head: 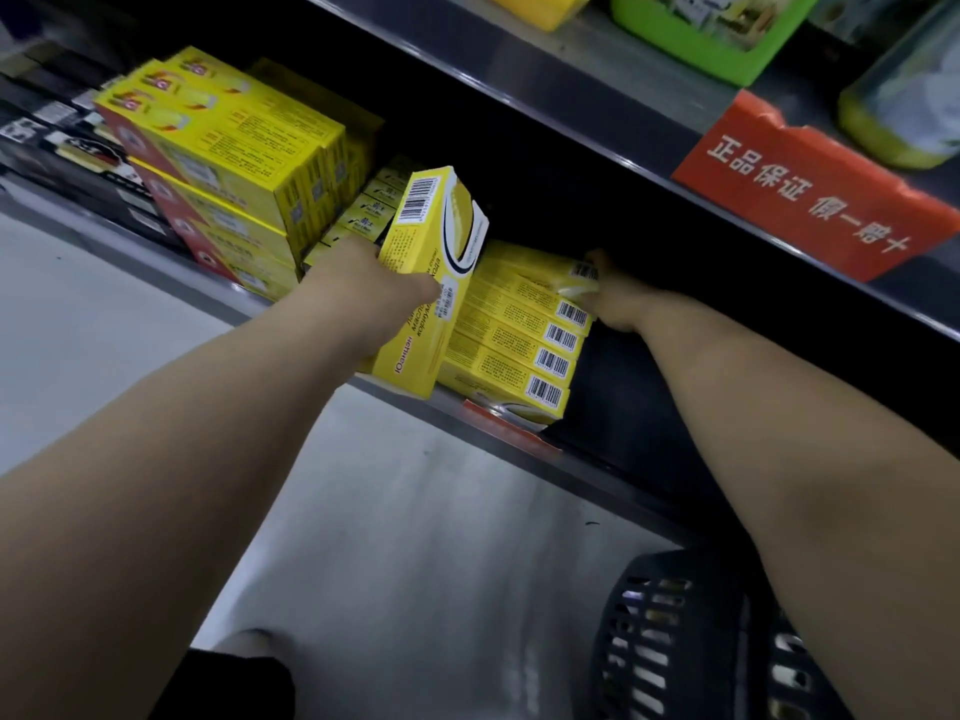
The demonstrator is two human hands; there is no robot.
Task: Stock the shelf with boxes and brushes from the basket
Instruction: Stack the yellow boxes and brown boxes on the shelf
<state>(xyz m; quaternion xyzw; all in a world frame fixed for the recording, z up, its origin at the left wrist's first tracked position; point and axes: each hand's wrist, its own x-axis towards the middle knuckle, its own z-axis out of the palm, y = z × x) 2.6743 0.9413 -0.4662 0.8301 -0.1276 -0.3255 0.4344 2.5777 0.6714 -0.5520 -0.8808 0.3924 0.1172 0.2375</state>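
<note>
My left hand (363,291) grips a yellow box (431,262) that stands on end at the front of the dark shelf (519,452). Right of it lies a stack of several flat yellow boxes (511,337), barcodes facing me. My right hand (615,298) reaches under the upper shelf and holds the far end of the top box of that stack (540,270); its fingers are partly hidden in shadow. The black plastic basket (675,641) sits on the floor at the lower right, under my right forearm.
Larger yellow-and-red boxes (218,163) are stacked at the shelf's left, with small yellow-green packs (371,205) behind the upright box. Above, an upper shelf (649,132) carries a red sign (810,189), a green tub (717,33) and a jar (909,96). Grey floor (415,537) lies below.
</note>
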